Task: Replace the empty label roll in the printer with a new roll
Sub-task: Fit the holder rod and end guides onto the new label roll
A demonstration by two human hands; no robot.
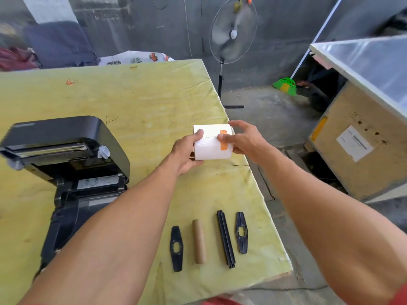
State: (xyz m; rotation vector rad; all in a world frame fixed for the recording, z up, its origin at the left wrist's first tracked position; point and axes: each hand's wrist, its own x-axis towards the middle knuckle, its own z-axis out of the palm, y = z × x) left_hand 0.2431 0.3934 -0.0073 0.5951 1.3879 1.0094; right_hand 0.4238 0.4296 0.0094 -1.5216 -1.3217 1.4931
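A new white label roll point(211, 149), its loose end held down by an orange tape strip, is held above the table near its right edge. My left hand point(187, 150) grips its left end and my right hand point(242, 137) holds its right end, thumb on the tape. The black label printer point(66, 164) stands at the left with its lid raised and its bay showing. Near the front edge lie the empty brown cardboard core point(199, 241), a black spindle bar point(226, 238) and two black roll guides point(176, 248) point(241, 232).
The table has a yellow cloth cover point(132, 102); its right edge drops to a concrete floor. A standing fan point(232, 31) is behind the table, a wooden crate point(356, 146) stands at the right, and a green broom point(285, 85) lies on the floor.
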